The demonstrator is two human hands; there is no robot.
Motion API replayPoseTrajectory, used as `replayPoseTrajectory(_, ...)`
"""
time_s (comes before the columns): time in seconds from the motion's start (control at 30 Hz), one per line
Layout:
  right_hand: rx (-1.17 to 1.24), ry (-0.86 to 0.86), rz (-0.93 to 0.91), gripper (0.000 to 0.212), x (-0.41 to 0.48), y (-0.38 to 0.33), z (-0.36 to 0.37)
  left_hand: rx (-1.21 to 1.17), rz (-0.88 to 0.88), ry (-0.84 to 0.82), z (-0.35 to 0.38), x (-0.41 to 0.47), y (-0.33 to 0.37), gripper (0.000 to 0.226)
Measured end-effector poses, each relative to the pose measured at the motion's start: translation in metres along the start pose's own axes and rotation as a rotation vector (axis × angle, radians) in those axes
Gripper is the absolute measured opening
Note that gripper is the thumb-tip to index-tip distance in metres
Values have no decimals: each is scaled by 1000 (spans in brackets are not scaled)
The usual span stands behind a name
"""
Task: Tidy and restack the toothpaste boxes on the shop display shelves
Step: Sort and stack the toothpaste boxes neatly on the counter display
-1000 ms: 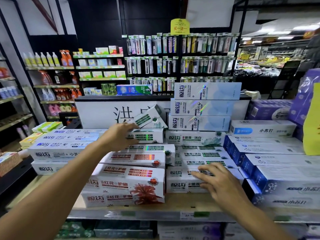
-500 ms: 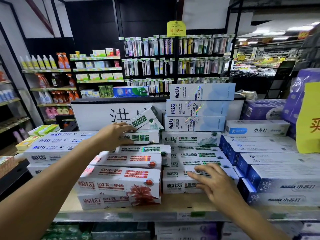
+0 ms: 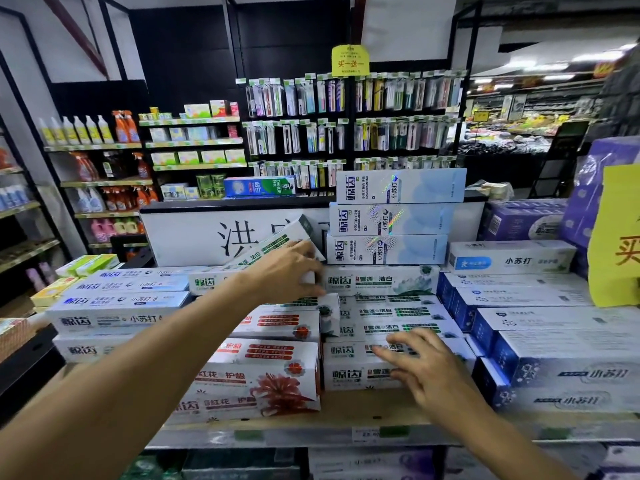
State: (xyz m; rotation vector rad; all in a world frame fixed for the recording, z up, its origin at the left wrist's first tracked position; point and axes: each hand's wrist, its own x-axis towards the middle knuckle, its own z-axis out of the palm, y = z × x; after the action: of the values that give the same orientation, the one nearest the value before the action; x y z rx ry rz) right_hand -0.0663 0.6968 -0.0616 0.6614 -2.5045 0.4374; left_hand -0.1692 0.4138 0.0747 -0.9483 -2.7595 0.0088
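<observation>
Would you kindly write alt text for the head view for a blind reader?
A person's left hand touches a tilted white-and-green cardboard toothpaste box atop the stacks; the right hand rests open on lower boxes.

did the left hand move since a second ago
Yes. The left hand has shifted right along the green-and-white boxes, closing on the pale blue stack; earlier it lay left of the tilted box.

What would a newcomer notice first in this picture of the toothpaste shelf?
The two hands in the foreground: the left hand grips the end of a flat green-and-white box, under a tilted box; the right hand rests open on the front stack. Behind, three pale blue boxes tower at centre.
</observation>
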Motion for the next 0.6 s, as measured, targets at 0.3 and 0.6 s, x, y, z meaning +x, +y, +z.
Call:
replayPoseTrajectory(0.3, 17, 20, -14, 57, -3, 0, 1, 102, 45, 226, -13, -16, -6, 37)
replayPoseTrajectory(0.6, 16, 11, -12, 56, -2, -2, -2, 94, 76, 656, -45, -32, -29, 32)
